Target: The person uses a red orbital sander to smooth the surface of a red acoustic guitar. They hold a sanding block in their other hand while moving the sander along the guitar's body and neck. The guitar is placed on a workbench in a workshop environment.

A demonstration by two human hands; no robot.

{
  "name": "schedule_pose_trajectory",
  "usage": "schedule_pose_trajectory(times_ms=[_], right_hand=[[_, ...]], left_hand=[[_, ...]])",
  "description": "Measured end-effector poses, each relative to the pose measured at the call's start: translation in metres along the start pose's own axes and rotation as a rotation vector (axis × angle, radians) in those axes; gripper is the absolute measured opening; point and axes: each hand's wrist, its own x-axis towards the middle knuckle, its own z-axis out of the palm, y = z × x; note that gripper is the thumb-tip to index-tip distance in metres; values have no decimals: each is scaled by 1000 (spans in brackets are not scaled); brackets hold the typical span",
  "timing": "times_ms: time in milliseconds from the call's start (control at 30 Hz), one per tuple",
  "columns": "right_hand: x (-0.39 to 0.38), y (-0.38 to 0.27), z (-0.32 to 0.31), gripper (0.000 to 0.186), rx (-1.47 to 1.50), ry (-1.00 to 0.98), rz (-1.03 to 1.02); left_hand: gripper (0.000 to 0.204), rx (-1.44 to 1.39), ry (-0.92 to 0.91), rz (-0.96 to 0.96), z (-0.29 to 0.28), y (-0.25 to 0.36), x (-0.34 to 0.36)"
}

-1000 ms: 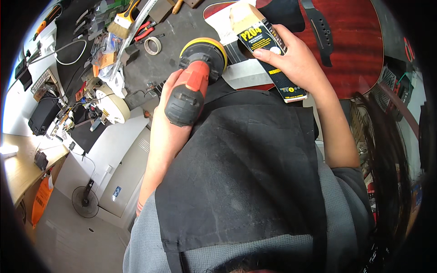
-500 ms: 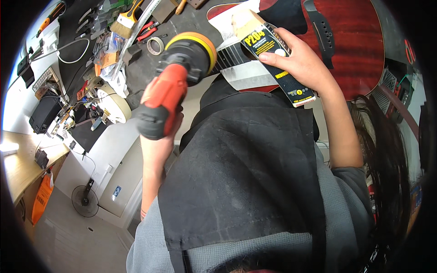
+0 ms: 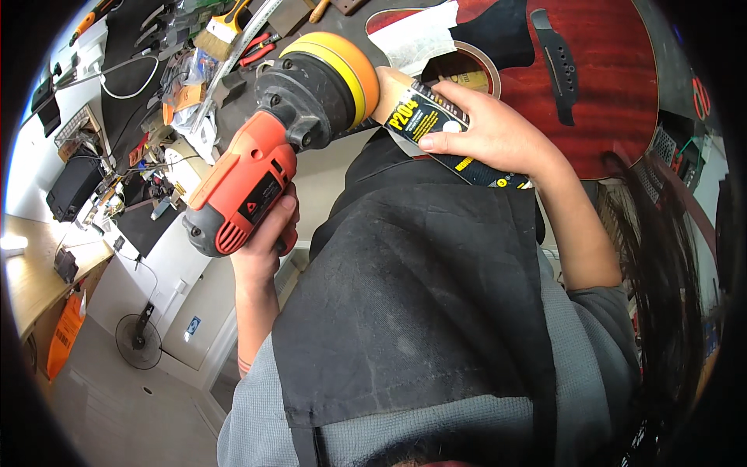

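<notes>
My left hand (image 3: pixel 272 229) is closed around the body of a red and black power polisher (image 3: pixel 245 179). Its round orange and yellow foam pad (image 3: pixel 354 70) points up and to the right. In my right hand (image 3: pixel 498 132) is a tan bar of polishing compound (image 3: pixel 393 84) in a black printed wrapper (image 3: pixel 424 117), held between thumb and fingers. The bar's bare end meets the face of the pad and looks to be touching it. Beyond my right hand lies a dark red guitar body (image 3: pixel 611 86), with white masking paper (image 3: pixel 408 35) beside its sound hole.
On the dark bench behind the polisher lie a paintbrush (image 3: pixel 216 39), red-handled pliers (image 3: pixel 257 50) and a long metal ruler (image 3: pixel 257 19). Bags and small parts clutter the left side. A fan (image 3: pixel 140 338) stands farther off. Long hair (image 3: pixel 661 272) hangs at the right.
The polisher has come up and turned, bringing its pad over to the bar. My right hand has shifted slightly left and down with the compound. The tape roll is now hidden.
</notes>
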Motion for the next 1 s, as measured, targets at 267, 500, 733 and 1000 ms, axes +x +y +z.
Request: schedule_pose_trajectory(times_ms=[267,500,733,1000], right_hand=[[-2,-6,3,80,-48,-9,-2],[-3,-6,8,82,-32,4,-16],[-9,2,7,84,132,8,-84],[-19,20,-23,67,270,244,-124]], left_hand=[[37,-192,-49,26,2,-7,5],[38,-264,-93,20,0,-8,7],[36,-287,-91,-16,-7,-9,13],[24,212,-40,-224,3,-8,12]])
